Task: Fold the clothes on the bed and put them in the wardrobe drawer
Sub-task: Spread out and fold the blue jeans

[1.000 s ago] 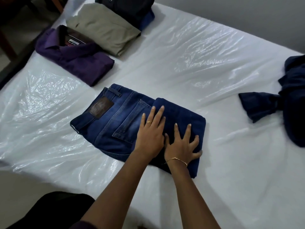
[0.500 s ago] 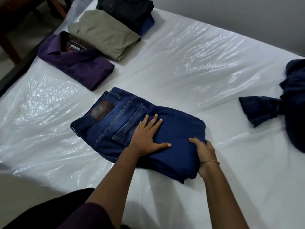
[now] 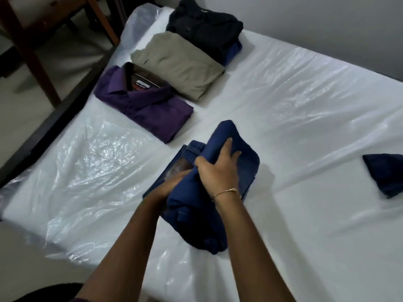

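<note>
The jeans (image 3: pixel 220 205) lay folded on the bed (image 3: pixel 305 118), near its front edge, with one folded part raised off the rest. The right hand (image 3: pixel 218 171) gripped that raised fold from above, fingers curled over the denim. The left hand (image 3: pixel 172 182) was tucked under the same fold; its fingers were hidden by the cloth, so their state could not be told. A purple shirt (image 3: pixel 148 107), a beige garment (image 3: pixel 181 62) and a black garment (image 3: pixel 205 25) lay folded in a row toward the far left corner. A dark blue garment (image 3: pixel 388 175) lay unfolded at the right edge, well apart from the jeans.
</note>
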The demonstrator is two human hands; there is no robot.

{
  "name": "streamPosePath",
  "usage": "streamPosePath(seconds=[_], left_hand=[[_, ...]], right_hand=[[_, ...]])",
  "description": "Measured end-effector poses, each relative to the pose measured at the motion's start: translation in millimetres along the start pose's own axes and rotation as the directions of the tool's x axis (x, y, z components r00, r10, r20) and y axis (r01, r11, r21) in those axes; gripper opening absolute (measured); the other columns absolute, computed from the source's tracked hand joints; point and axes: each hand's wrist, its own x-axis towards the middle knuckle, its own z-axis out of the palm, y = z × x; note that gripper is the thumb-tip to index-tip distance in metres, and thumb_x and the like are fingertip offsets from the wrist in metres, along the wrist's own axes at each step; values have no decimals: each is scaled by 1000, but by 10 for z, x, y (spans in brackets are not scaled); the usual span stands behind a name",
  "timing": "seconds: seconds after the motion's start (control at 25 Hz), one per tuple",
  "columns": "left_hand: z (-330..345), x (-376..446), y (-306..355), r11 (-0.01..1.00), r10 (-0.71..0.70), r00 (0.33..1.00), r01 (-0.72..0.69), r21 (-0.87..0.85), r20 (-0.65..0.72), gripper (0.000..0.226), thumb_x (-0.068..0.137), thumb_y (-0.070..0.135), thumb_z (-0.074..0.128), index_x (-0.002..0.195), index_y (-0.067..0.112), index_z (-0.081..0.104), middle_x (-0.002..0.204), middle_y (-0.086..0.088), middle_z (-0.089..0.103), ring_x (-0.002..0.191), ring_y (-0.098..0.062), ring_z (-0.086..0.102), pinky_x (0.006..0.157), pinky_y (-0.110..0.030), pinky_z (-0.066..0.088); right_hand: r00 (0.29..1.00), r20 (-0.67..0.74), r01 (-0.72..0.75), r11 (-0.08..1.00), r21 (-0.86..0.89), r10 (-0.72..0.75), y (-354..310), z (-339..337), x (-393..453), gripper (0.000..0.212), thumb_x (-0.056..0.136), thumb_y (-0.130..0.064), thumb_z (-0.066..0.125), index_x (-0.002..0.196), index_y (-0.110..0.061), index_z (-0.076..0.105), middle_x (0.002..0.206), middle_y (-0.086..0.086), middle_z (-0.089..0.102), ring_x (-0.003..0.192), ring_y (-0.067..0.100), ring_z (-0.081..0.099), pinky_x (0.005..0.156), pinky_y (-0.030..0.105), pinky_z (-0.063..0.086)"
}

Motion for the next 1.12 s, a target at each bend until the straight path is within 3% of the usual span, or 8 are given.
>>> streamPosePath(seconds=[0.12,0.24,0.32,0.4,0.52,0.64,0.92,1.12], left_hand=[[-532,-54,120,990,-132,991,131,-46,-20,34,95,38,45,95,15,70,82,-4,72,71,-11,66,60,-18,47],[-823,3,36,948,-211,977,210,238,-21,43,87,53,52,110,19,64,97,5,71,88,-8,65,73,-22,48],[-870,163,-11,866,-52,981,137,481,-186,43,84,45,61,113,14,56,106,-1,67,94,-18,63,80,-31,51],[-730,289,58,693,277,913,26,721,-299,42,83,30,60,119,14,46,117,-5,58,103,-24,55,84,-36,46],[-466,430,63,549,493,842,-105,829,-220,60,88,35,40,142,11,31,138,-8,43,119,-25,45,91,-36,40],[-502,616,-125,409,569,804,-97,908,-170,77,83,51,15,145,7,29,130,-15,49,109,-30,49,88,-39,42],[-561,791,-165,576,562,788,-152,803,-253,62,90,39,54,142,12,34,125,-11,49,107,-24,52,81,-27,39],[-741,765,-7,579,371,880,33,815,-298,51,74,65,61,81,15,54,81,1,60,77,-18,59,63,-25,38]], right_hand=[[993,107,-28,975,-220,53,-255,630,107,79,93,-35,49,150,-16,-1,153,15,-24,127,35,43,98,33,39],[996,-43,47,846,-531,-83,-72,878,234,49,95,-31,41,139,-10,39,151,15,27,121,33,46,91,37,43],[892,-293,66,739,-671,-345,191,911,270,43,90,-34,38,121,-15,62,132,11,56,116,34,52,86,43,45],[861,-309,22,638,-770,-403,435,932,341,51,86,-40,33,121,-19,63,135,10,54,125,38,45,96,55,35],[867,-293,-1,585,-811,-404,612,1025,509,55,88,-43,28,135,-23,49,145,10,42,136,35,25,104,64,1],[856,-314,-38,557,-829,-410,681,1138,594,56,90,-44,30,141,-24,39,150,9,34,139,35,20,105,65,-1],[811,-374,-74,556,-828,-450,782,1239,758,56,89,-40,26,143,-24,30,152,9,30,139,36,19,105,66,-2],[826,-369,-66,577,-814,-426,791,1197,756,57,89,-41,28,142,-24,37,151,9,31,139,36,18,105,66,-1]])
